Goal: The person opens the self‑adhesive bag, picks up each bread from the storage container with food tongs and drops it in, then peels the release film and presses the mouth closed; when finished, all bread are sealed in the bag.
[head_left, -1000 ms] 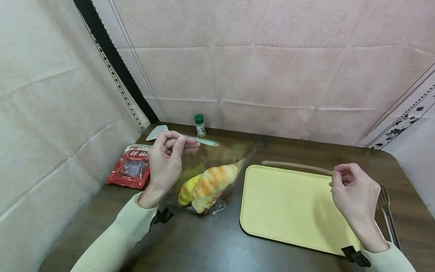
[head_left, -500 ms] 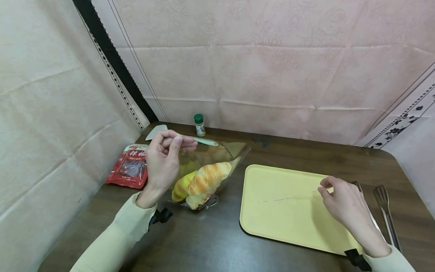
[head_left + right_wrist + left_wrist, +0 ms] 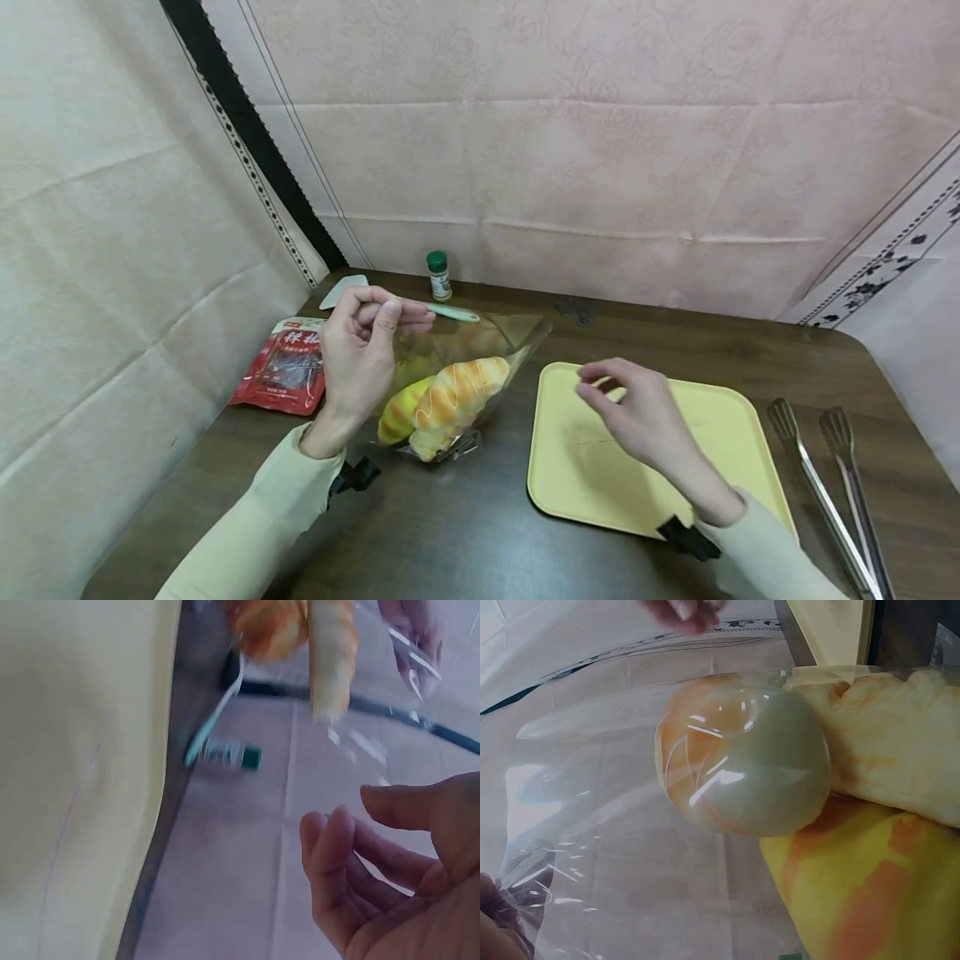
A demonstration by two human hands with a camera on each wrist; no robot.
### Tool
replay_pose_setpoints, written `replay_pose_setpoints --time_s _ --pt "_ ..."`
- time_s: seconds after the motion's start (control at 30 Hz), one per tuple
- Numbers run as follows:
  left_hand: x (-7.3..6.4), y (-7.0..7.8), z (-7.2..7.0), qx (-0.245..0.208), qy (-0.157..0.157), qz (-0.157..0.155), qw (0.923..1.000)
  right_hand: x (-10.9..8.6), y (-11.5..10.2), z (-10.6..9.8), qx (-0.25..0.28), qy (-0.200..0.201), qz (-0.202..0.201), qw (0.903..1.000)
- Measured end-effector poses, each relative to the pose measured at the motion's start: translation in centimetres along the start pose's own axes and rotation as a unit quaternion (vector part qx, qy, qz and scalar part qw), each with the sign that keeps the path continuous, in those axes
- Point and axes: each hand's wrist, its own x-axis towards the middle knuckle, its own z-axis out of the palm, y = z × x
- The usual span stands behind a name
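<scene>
My left hand (image 3: 358,362) pinches the upper edge of a clear plastic bag (image 3: 525,329), its bunched film also showing in the left wrist view. Inside lie an orange-striped bread roll (image 3: 463,392) and a yellow roll (image 3: 401,417), bulging against the film. My right hand (image 3: 637,408) hovers over the yellow tray (image 3: 555,475), thumb and fingers apart with nothing between them. In the right wrist view, its fingers (image 3: 326,847) are loosely bent below the bag's end. A thin clear strip (image 3: 71,802) shows as a faint line on the tray.
Metal tongs (image 3: 832,508) lie right of the tray. A red packet (image 3: 288,367) rests at the left, and a green-capped jar (image 3: 439,279) stands at the back. Behind the left hand lies a spatula (image 3: 347,289) with a mint handle. Cloth walls (image 3: 600,183) border the table.
The right hand held the strip beyond the tray, lowered it onto the tray and let go, then moved left toward the bag. The left hand and bag shifted slightly left, then stayed nearly still.
</scene>
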Motion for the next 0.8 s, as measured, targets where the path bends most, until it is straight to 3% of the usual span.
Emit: replay_pose_setpoints --time_s 0.17,0.37,0.6,0.8 --pt "0.0 0.0 0.1 0.005 0.005 -0.004 1.0000 2.8 -1.4 3.6 0.106 -0.030 0.006 0.9939" --pt "0.2 -0.3 -0.3 -0.005 0.007 -0.008 0.9999 4.0 -2.4 5.7 0.224 0.011 0.008 0.9746" --pt "0.6 -0.6 -1.3 0.008 0.018 -0.007 0.9998 3.6 -2.7 6.5 0.273 0.024 0.012 0.9617" --pt "0.8 -1.1 -1.7 0.033 -0.015 -0.055 0.9978 3.6 -2.8 6.8 0.281 0.025 0.021 0.9593"
